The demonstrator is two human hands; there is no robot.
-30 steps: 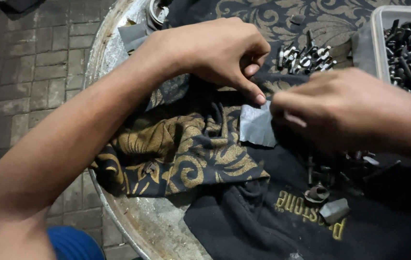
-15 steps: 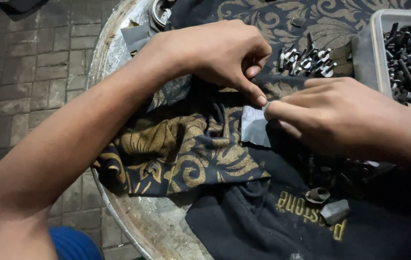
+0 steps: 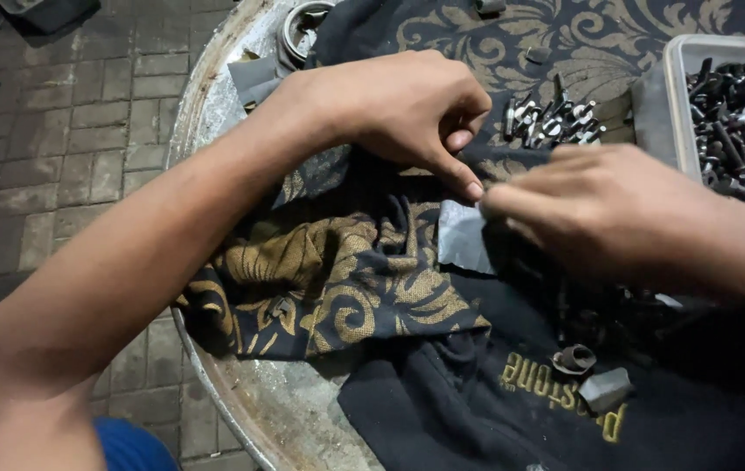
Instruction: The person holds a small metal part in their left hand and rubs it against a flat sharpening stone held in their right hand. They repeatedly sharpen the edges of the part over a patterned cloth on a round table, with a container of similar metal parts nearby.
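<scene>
2 hands, left hand (image 3: pixel 407 109) and right hand (image 3: pixel 599 209), pinch grey strip (image 3: pixel 464 237) (between fingertips).

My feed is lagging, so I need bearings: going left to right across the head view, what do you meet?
Grey brick paving → round metal table's rim → black-and-gold patterned cloth → grey sheet piece at both hands' fingertips → pile of small silver bolts → grey plastic tray of dark bolts.

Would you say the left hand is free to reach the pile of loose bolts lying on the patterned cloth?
Probably yes: the left hand lies right beside the bolt pile, with only bare patterned cloth between them, though its fingertip presses the grey strip.
</scene>
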